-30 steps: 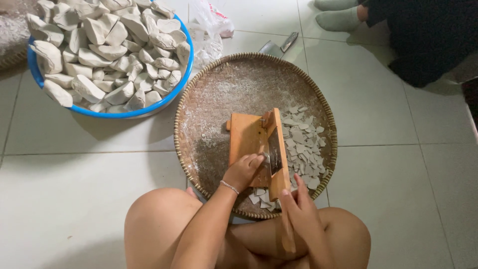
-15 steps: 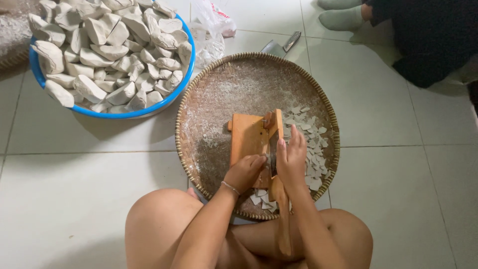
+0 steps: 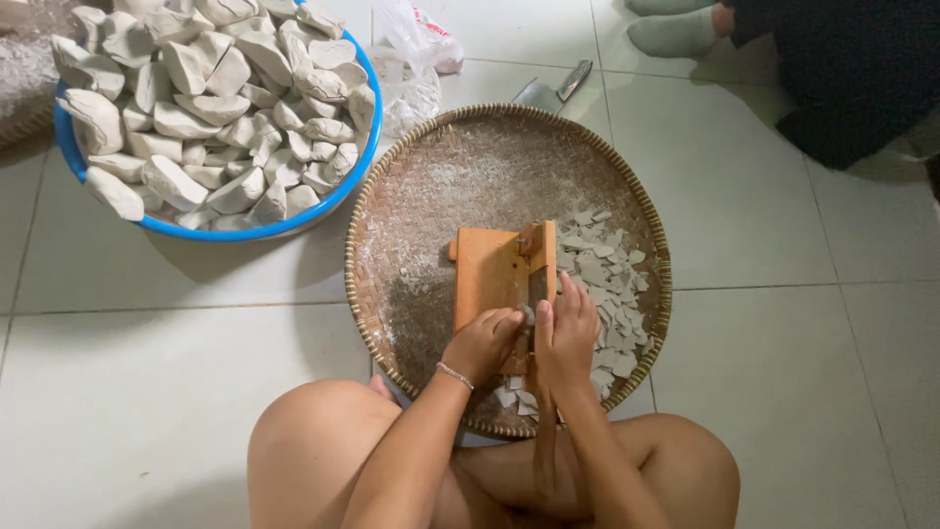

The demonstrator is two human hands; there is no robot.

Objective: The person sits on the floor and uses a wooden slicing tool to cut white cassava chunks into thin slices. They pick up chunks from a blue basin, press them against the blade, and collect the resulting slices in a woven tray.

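Seen from above, seated on a tiled floor point(image 3: 157, 392) with bare knees drawn up. Left hand point(image 3: 482, 343) curled shut over a small grey-white chunk point(image 3: 526, 315), pressing it against the near end of a wooden slicer board point(image 3: 493, 274). Right hand point(image 3: 566, 333) just beside the left, touching it, fingers pressed together and laid over the board's hinged wooden arm point(image 3: 544, 411), thumb pointing up; palm hidden, so grip on the arm hard to judge. Thin bracelet point(image 3: 455, 376) on the left wrist.

Under both hands, a round woven bamboo tray point(image 3: 411, 196), dusted with pale powder. Right of the right hand, a heap of thin pale slices point(image 3: 609, 294) lying in the tray, a few more just below the hands near the rim.

Far up and left of the left hand, a blue basin point(image 3: 211, 227) piled with pale wedge-shaped chunks point(image 3: 206, 98). Above the tray, a clear plastic bag point(image 3: 416, 69) and a cleaver point(image 3: 554, 90) on the floor. Top right, another person's socked feet point(image 3: 676, 29) and dark clothing.
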